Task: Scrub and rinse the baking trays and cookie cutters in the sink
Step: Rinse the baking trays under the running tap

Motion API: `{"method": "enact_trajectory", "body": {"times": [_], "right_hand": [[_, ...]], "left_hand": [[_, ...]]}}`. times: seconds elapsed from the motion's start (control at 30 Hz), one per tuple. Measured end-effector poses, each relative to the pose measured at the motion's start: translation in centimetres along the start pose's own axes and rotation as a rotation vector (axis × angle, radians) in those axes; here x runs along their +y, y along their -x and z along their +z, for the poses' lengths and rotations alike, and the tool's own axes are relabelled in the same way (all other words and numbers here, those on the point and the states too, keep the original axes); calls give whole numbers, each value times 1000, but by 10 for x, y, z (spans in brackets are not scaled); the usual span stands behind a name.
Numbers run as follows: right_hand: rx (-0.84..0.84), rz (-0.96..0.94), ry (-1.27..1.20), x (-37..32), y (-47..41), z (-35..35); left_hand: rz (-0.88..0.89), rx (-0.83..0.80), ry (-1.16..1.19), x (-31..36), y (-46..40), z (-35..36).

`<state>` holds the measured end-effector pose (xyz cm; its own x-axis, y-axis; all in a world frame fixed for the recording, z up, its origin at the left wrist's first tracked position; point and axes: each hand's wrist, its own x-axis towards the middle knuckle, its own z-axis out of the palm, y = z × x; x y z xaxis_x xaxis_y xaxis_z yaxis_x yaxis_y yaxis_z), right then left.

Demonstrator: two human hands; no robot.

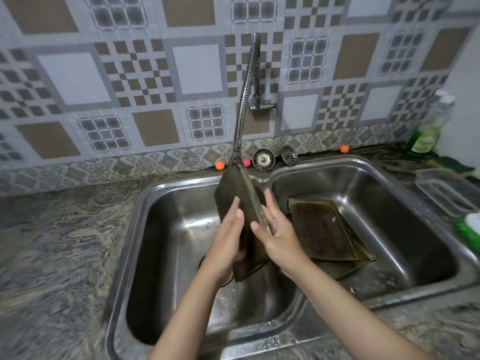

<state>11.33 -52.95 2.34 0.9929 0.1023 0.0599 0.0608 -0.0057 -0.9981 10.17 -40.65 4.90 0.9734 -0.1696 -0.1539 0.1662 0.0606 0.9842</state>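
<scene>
A mottled granite countertop (65, 242) carries a stainless double sink (285, 331) below a patterned tile wall (130, 74). Above the left basin (168, 255), a dark baking tray (233, 193) stands on edge beneath the flexible faucet spout (245, 100). The left hand (228, 240) lies against one tray face, fingers nearly straight; the right hand (278, 229) lies against the opposite face, fingers extended. Water flow cannot be confirmed due to blur. Right of the right fingers, stacked baking trays (322, 229) lie in the right basin (389, 203). Beyond the fingertips, two sink strainers (263, 159) rest at the wall.
</scene>
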Motion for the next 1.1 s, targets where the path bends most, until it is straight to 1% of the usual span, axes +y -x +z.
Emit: {"method": "enact_trajectory", "body": {"times": [0.17,0.27,0.33,0.4,0.43,0.47,0.5,0.53,0.57,0.6,0.67,0.7,0.77,0.83,0.9,0.97,1.03,1.1], "right_hand": [[-7,35,-144,-6,12,8],[-35,35,-204,-9,19,-3],[-69,24,-193,-12,19,-20],[-43,11,-124,-17,17,-41],[14,-6,-71,-15,14,-54],[114,-25,34,-11,10,-69],[219,-33,203,-7,5,-86],[289,-32,410,-2,-1,-104],[304,9,551,2,-6,-121],[271,91,560,7,-10,-137],[168,232,338,14,-19,-160],[145,265,234,20,-24,-167],[182,294,154,34,-32,-181],[252,313,121,47,-38,-196],[297,318,150,61,-40,-214],[344,287,244,71,-41,-235],[363,273,339,83,-41,-253],[353,295,388,99,-43,-269]], "left_hand": [[125,18,-55,7,0,15],[165,25,-23,0,-5,25],[172,61,7,0,-9,31],[181,123,88,-2,-16,38],[178,156,145,-2,-20,42],[173,185,199,-1,-24,46],[173,207,240,-1,-28,51],[175,222,268,-2,-31,57],[177,231,280,-3,-34,63],[174,237,281,-6,-38,68],[146,253,232,-17,-47,78],[126,262,181,-24,-53,81],[94,284,25,-41,-63,85],[82,310,-193,-55,-68,83],[110,411,-381,-60,-68,77],[202,576,-506,-57,-71,66],[296,727,-558,-47,-77,56],[423,827,-554,-30,-85,52]]}}
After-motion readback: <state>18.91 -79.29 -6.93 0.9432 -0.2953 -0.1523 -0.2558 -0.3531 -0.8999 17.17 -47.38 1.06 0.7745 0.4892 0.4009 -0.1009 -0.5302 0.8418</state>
